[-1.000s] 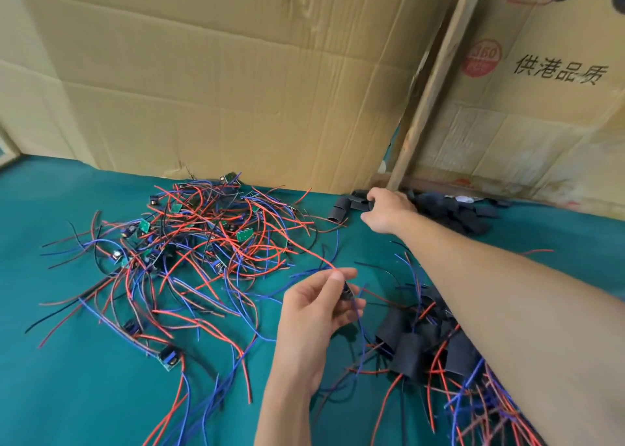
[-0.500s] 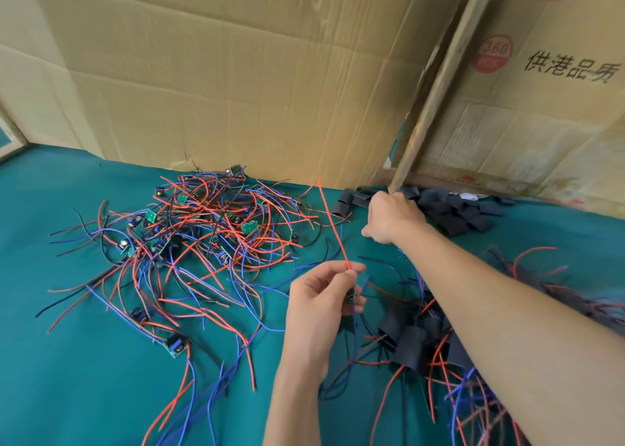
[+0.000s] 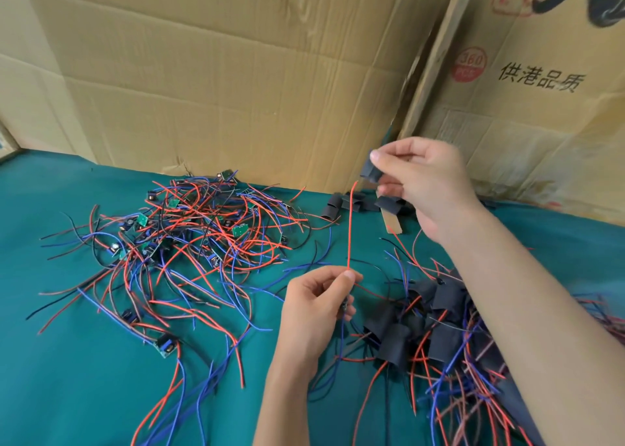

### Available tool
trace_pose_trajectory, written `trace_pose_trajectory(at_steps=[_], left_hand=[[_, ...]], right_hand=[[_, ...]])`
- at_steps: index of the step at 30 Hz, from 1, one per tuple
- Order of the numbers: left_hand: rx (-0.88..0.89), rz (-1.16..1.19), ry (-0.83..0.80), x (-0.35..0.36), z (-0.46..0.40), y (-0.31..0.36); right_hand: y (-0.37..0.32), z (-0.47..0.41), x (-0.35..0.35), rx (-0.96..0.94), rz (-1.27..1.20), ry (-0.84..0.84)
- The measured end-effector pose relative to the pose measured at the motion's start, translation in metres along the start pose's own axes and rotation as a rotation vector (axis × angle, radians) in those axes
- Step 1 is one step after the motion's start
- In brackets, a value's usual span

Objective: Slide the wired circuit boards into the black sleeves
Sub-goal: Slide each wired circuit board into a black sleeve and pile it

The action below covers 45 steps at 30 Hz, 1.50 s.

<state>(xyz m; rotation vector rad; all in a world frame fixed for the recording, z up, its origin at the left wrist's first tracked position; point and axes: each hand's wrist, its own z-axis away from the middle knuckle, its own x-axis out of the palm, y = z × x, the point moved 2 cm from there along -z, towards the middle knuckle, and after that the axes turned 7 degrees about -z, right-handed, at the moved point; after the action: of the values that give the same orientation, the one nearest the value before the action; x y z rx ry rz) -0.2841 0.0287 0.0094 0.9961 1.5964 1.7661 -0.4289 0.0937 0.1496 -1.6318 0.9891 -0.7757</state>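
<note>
Tangled red, blue and black wired circuit boards (image 3: 189, 242) lie left on teal cloth (image 3: 67, 378). Left hand (image 3: 314, 313) pinches an upright red wire (image 3: 350, 229), its board mostly hidden. Right hand (image 3: 429, 182) pinches a black sleeve (image 3: 370, 170). Brown cardboard (image 3: 527, 84) reads "360" and "供港品质".

Right hand (image 3: 427, 183) raised with a pinching grip (thumb on top); left hand (image 3: 316, 305) pinches lower.

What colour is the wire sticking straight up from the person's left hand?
Red. The wire rises from the left hand, clearest in the head view.
</note>
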Motion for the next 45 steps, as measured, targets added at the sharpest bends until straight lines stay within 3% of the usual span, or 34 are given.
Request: trace_pose_trajectory(at_steps=[10,20,29,35,45], left_hand=[[0.009,-0.002,0.005,0.000,-0.001,-0.001],[0.120,-0.091,0.057,-0.004,0.000,0.002],[0.104,-0.034,-0.045,-0.012,0.002,0.005],[0.147,-0.051,0.071,-0.013,0.001,0.004],[0.066,0.206,0.011,-0.016,0.002,0.006]], right_hand=[[0.020,0.020,0.001,-0.078,0.278,-0.108],[0.053,0.061,-0.004,0.072,0.421,-0.237],[0.056,0.068,-0.016,0.097,0.355,-0.177],[0.056,0.072,-0.015,0.208,0.208,-0.191],[0.050,0.075,-0.024,0.176,0.090,-0.238]])
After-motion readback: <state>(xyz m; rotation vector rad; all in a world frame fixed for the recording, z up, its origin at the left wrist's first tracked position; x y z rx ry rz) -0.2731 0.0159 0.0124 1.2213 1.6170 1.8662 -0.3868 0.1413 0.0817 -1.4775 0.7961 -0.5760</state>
